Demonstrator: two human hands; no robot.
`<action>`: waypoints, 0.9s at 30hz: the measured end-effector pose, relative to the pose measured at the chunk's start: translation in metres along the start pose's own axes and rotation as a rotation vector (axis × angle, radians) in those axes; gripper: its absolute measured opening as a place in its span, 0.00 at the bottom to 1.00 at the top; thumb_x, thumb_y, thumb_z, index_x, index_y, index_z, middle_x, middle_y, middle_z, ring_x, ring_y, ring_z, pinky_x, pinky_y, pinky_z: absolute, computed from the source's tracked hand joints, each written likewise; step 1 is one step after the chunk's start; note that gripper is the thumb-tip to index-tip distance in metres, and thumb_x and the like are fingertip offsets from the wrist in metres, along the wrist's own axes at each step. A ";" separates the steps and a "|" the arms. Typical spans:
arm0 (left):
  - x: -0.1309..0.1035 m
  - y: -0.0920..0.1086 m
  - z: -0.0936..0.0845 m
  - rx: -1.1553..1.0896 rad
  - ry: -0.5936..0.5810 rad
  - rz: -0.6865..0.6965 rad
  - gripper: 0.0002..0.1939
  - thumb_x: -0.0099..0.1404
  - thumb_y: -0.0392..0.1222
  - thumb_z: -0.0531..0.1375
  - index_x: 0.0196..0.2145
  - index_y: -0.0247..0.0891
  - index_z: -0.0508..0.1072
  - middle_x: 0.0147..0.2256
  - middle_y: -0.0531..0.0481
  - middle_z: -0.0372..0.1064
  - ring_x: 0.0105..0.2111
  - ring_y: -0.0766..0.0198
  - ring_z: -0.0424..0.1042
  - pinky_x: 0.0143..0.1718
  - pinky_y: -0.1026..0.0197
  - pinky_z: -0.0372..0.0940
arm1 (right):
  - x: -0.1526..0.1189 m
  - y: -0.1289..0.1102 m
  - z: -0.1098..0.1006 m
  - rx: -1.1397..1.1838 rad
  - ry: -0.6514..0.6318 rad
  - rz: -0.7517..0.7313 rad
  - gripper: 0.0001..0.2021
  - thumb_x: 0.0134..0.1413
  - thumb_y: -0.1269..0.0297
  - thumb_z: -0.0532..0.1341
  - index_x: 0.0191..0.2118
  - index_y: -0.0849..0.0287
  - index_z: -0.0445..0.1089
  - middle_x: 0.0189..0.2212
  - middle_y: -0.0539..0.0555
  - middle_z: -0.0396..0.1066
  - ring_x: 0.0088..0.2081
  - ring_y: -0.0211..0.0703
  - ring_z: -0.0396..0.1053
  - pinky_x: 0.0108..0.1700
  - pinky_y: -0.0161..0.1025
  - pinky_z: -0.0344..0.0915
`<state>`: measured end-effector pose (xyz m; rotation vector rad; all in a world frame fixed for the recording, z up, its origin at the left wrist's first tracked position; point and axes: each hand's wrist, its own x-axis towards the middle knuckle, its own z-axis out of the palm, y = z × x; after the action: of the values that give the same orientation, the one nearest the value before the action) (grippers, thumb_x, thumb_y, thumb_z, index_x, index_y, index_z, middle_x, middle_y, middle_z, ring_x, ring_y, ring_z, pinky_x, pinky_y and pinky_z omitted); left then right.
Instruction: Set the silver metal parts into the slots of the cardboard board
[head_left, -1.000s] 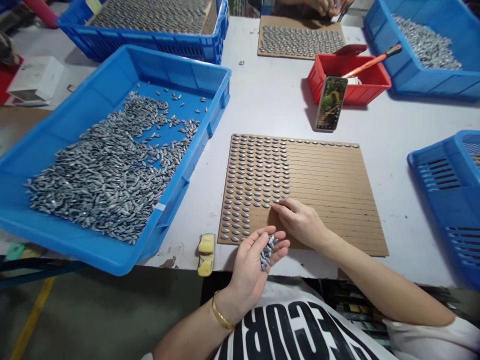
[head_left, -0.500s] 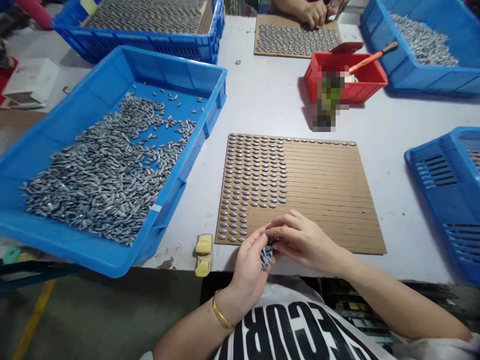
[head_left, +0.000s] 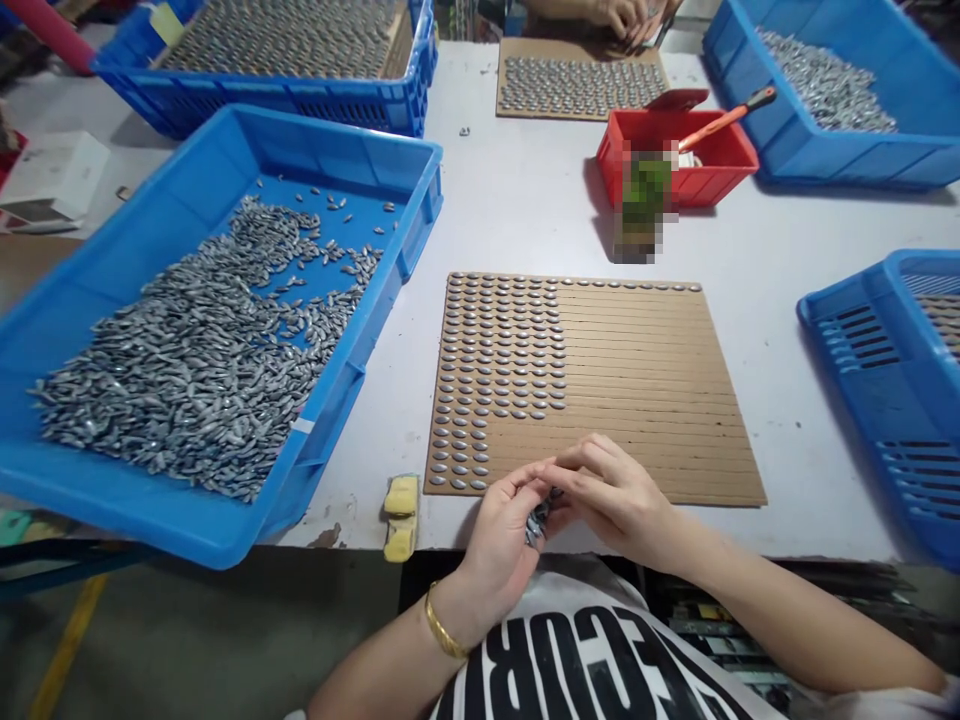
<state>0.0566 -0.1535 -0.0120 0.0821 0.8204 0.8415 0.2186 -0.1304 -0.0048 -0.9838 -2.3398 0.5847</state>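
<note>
My left hand (head_left: 496,538) is cupped around a handful of small grey spindle-shaped pieces (head_left: 536,524) at the near edge of the table. Against it, my right hand (head_left: 626,500) has its fingers bent together over the left palm; whatever its fingertips pinch is hidden. Both hands sit at the lower edge of a brown cardboard sheet (head_left: 652,390) marked with parallel lines. Similar pieces (head_left: 499,345) stand in rows across the sheet's left part, and one row runs along its top edge. The sheet's middle and right show bare board.
At left, a blue tray (head_left: 337,395) holds a heap of grey pieces. Yellow blocks (head_left: 402,515) lie by the table edge. A red box (head_left: 720,185) with an orange-handled tool stands beyond the sheet; blue crates (head_left: 862,400) flank it. Another person's hands (head_left: 628,18) work over a filled board.
The whole view has shifted slightly. My hands stay together at the sheet's lower edge, with the right fingers now reaching further over the left palm. The other person's hands have moved slightly.
</note>
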 end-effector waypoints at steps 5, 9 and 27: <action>0.001 -0.002 0.000 0.042 -0.013 -0.006 0.08 0.60 0.41 0.63 0.35 0.33 0.75 0.32 0.47 0.69 0.32 0.67 0.66 0.35 0.64 0.64 | -0.005 0.003 0.004 0.043 0.045 0.075 0.12 0.62 0.73 0.52 0.48 0.58 0.68 0.37 0.57 0.70 0.37 0.42 0.65 0.39 0.43 0.62; 0.005 -0.007 -0.005 0.126 0.021 0.012 0.10 0.58 0.43 0.65 0.31 0.33 0.71 0.24 0.53 0.62 0.23 0.72 0.59 0.22 0.70 0.57 | -0.009 0.007 -0.001 0.048 0.038 0.052 0.09 0.60 0.74 0.55 0.43 0.59 0.69 0.36 0.57 0.70 0.36 0.42 0.64 0.38 0.41 0.63; 0.005 -0.005 0.003 -0.009 0.082 -0.059 0.14 0.63 0.37 0.56 0.47 0.31 0.66 0.42 0.34 0.73 0.37 0.56 0.76 0.42 0.55 0.69 | 0.000 0.067 0.013 -0.351 0.114 0.070 0.10 0.62 0.73 0.53 0.42 0.59 0.71 0.36 0.56 0.72 0.36 0.41 0.66 0.37 0.37 0.66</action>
<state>0.0632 -0.1528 -0.0147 0.0156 0.8919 0.7965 0.2450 -0.0897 -0.0530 -1.2229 -2.3580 0.1367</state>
